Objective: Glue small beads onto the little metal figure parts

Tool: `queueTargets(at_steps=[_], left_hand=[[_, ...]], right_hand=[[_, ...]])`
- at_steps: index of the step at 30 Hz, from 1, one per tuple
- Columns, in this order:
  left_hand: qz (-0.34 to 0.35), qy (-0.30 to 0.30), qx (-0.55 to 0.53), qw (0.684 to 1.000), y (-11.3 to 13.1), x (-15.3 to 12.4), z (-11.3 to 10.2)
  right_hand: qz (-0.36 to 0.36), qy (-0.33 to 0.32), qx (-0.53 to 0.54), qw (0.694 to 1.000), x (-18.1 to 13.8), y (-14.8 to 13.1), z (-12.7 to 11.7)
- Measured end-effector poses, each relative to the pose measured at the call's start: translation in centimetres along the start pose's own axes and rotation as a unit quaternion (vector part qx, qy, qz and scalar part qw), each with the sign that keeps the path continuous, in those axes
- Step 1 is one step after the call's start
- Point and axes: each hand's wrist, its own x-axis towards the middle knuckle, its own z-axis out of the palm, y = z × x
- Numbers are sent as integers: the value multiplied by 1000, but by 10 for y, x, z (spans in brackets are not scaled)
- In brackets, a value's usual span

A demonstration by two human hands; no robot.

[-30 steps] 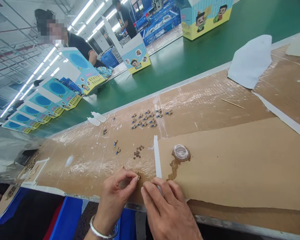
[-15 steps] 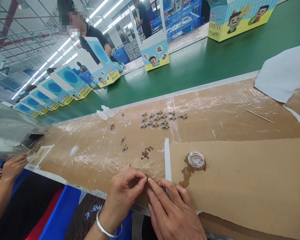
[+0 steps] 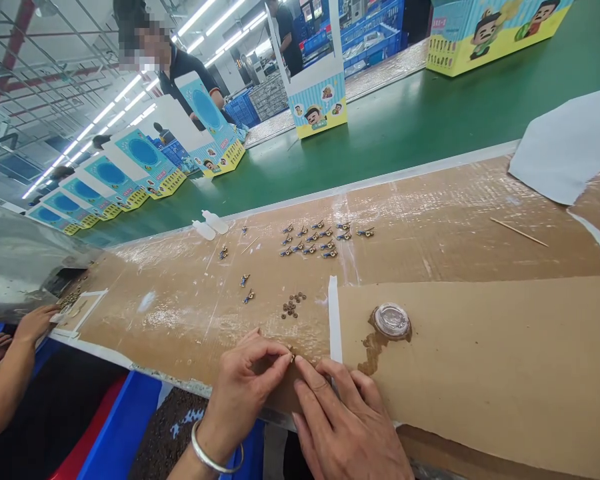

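Observation:
My left hand [image 3: 243, 393], with a silver bangle on the wrist, pinches a tiny brown part [image 3: 292, 358] between thumb and forefinger at the near edge of the cardboard-covered bench [image 3: 455, 220]. My right hand [image 3: 347, 427] lies beside it, fingers stretched flat, its forefinger tip touching the same spot. A small heap of brown round parts [image 3: 293, 305] sits just beyond my hands. Farther back lie rows of small blue-and-gold pieces [image 3: 325, 240] and a few loose ones [image 3: 246, 288].
A clear round lid [image 3: 391, 320] sits in a brown stain to the right. White tape strip [image 3: 333, 319], two thin sticks, two small white bottles [image 3: 209, 225]. Another person's hand [image 3: 33, 325] works at the left. Printed boxes [image 3: 130, 160] line the green conveyor [image 3: 410, 120]; people stand beyond.
The view shifted at first, then steadied. My right forefinger slid left to meet my left fingertips. Another person's hand came into view at the left.

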Motion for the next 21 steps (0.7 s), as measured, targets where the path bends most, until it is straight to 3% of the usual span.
queueTargets(at_steps=[9,18,21], left_hand=[[-20,10,-2,1000,-2,1,0],[85,17,81,993,1,-2,2],[82,11,69,994,4,-1,-3]], right_hand=[[-1,0,-14,1000,-3,3,0],[-8,0,-13,1000,0,4,-2],[-1,28,11,1000,0,5,-4]])
